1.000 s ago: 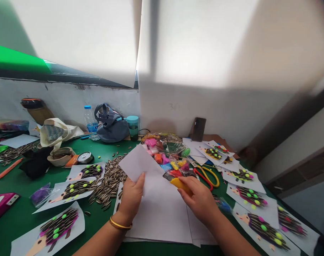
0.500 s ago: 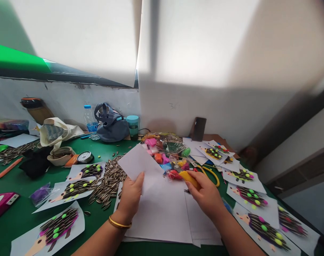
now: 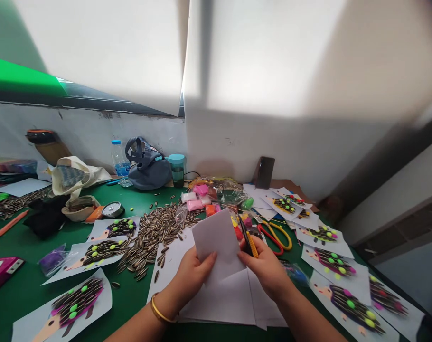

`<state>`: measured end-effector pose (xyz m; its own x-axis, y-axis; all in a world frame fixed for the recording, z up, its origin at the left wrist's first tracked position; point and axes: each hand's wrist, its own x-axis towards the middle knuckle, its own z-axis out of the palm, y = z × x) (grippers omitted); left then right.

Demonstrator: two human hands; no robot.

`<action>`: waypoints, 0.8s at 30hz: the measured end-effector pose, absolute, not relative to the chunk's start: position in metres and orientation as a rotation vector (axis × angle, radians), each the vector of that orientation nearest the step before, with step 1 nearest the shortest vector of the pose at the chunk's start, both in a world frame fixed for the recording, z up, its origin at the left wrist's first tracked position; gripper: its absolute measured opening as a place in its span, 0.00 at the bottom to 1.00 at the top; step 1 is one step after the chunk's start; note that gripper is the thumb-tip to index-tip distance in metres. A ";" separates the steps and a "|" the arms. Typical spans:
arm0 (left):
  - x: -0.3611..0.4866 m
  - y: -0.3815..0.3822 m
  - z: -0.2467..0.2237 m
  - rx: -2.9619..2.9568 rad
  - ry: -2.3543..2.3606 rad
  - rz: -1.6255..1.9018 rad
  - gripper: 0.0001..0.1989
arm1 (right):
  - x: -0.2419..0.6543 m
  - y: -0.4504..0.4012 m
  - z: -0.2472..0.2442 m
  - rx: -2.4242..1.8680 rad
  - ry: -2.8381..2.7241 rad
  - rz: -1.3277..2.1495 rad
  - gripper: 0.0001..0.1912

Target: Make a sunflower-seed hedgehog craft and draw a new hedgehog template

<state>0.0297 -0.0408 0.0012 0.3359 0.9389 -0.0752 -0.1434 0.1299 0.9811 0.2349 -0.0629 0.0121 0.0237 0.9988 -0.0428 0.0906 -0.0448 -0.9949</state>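
Note:
My left hand, with a gold bangle at the wrist, pinches the left lower edge of a small white paper. My right hand grips a yellow and black cutter, its dark tip pointing up, and its thumb touches the paper's right edge. Under both hands lie larger white sheets. Sunflower seeds are heaped to the left, a few lying on a sheet. Behind the hands are packets of coloured clay. Red and yellow scissors rest right of my right hand.
Hedgehog pictures with seed spines lie at left and right. Along the wall stand a blue bag, a teal-lidded jar, a water bottle and a phone. A round tin sits at left.
My left hand has moved right with the small paper, uncovering more seeds. My right hand has shifted slightly left and tilted the cutter upright, meeting the paper. The red scissors handle now shows.

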 end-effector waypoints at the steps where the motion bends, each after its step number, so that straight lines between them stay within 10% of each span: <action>1: 0.029 -0.041 0.002 1.161 0.895 0.957 0.19 | 0.235 -0.063 0.011 -1.317 -1.231 1.184 0.12; 24: 0.014 -0.010 0.006 0.676 1.032 1.386 0.24 | 0.254 -0.071 0.021 -1.500 -1.979 0.400 0.17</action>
<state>0.0144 -0.0104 0.0062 -0.1108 0.9763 -0.1857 -0.4573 0.1158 0.8817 0.2540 -0.0707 0.0208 -0.1666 0.9426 0.2895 0.7559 0.3106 -0.5763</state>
